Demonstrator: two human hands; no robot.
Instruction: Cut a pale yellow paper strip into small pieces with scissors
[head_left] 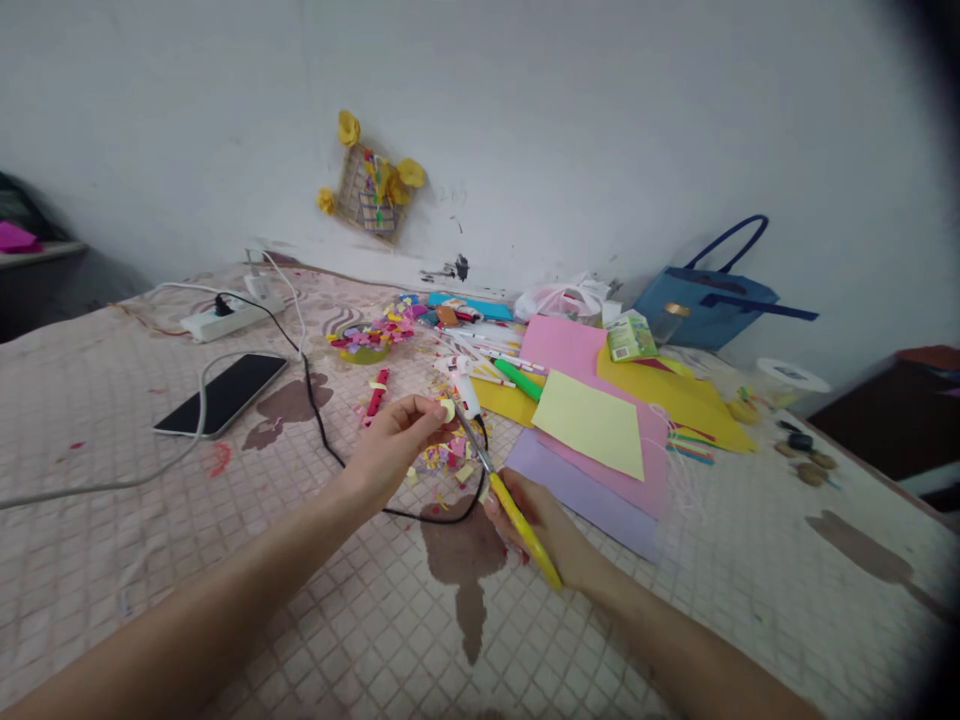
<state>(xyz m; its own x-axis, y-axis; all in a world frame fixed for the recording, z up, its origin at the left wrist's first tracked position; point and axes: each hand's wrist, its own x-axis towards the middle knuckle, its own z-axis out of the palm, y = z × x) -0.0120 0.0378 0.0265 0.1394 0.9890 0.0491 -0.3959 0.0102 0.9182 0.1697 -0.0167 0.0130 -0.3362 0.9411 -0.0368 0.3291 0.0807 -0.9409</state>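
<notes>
A pale wall [525, 120] stood at the far side; a big table [345, 640] with a checked cover filled the near part; a blue bag [724, 285] sat at the far right, by the wall.

In front of the bag lay a bright yellow sheet [697, 405]; left of it lay a pink sheet [652, 465], partly over a purple sheet [585, 500], with a pale yellow sheet [589, 425] on top; a dark phone [236, 395] lay flat on the left, and a white power strip [232, 322] was just past it.

The left hand [394, 440] pinched a small paper piece [448, 409] by its edge, near the middle of the table; the right hand [559, 530] was closed around the yellow handles of the scissors [495, 480]; their tips were right by the paper piece, but I could not tell if they touched it.

A white glue gun [459, 380] was just past the paper piece; a green marker [517, 380] lay to its right; tiny paper scraps [450, 455] were scattered between the hands.
</notes>
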